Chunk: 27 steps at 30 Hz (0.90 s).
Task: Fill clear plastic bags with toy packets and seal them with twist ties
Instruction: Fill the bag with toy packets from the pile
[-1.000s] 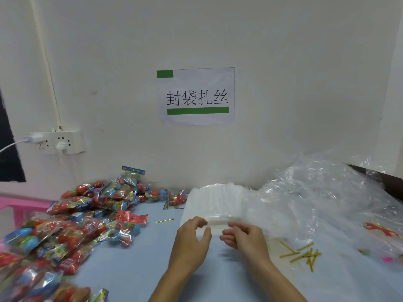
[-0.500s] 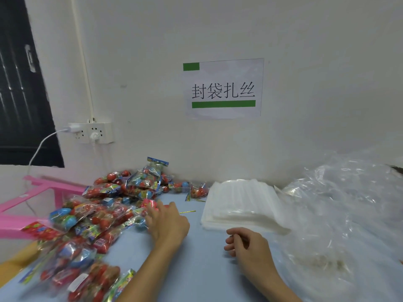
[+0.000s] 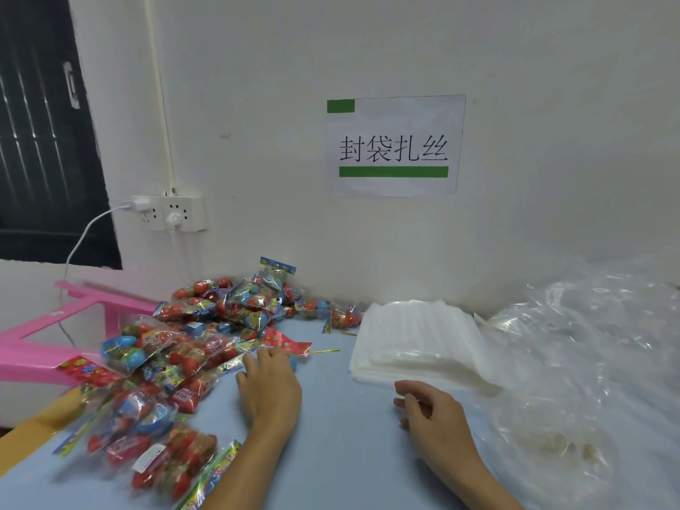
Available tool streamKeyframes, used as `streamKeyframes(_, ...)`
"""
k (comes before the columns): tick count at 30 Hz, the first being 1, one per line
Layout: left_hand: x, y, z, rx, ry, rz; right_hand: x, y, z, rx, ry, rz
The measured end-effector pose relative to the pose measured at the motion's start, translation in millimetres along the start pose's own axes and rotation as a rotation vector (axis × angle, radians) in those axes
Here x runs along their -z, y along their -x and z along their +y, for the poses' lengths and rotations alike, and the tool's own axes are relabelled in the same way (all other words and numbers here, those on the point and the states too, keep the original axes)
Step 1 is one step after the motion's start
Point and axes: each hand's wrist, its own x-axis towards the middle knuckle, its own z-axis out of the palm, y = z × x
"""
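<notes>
A heap of colourful toy packets (image 3: 176,347) covers the left of the blue table (image 3: 342,436). My left hand (image 3: 270,388) lies palm down at the heap's right edge, fingers fairly straight, fingertips touching a red packet (image 3: 289,344). A stack of flat clear bags (image 3: 415,340) lies right of centre by the wall. My right hand (image 3: 434,417) sits just in front of that stack, fingers curled and thumb against forefinger, pinching what looks like a thin clear bag that barely shows. A gold twist tie (image 3: 325,350) lies between heap and stack.
Crumpled clear plastic sheeting (image 3: 588,362) fills the right side of the table. A pink plastic stool (image 3: 44,344) stands left of the table. A wall socket with a white cable (image 3: 169,213) and a paper sign (image 3: 395,145) are on the wall behind.
One second ago both hands pinched the top bag of the stack. My left hand has since moved left onto the toy packets; my right hand drew back slightly. The view turned left.
</notes>
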Motion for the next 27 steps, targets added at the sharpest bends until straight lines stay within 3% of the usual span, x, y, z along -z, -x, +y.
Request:
streamKeyframes(3,0,-1,3,0.000,0.146,0.070,1,1,-1,-0.006,0.018,-0.018)
streamKeyframes(8,5,1,22,0.058,0.866,0.115,3,-1,-1,-0.046,-0.095,-0.014)
streamKeyframes(12,11,8,38,-0.064,1.191,0.084,10,-8,-2,-0.129,-0.311,0.002)
streamKeyframes(16,11,29,59,-0.324,1.237,-0.101,17,-13,-7,-0.310,-0.666,-0.039)
streamKeyframes(20,4,47,67,-0.552,1.127,-0.351,26,-15,-9,-0.418,-0.901,-0.158)
streamKeyframes(22,3,51,67,-0.677,1.022,-0.360,26,-15,-8,-0.414,-0.927,-0.188)
streamKeyframes(27,10,46,61,-0.734,0.868,-0.391,17,-14,-3,-0.314,-0.740,-0.102)
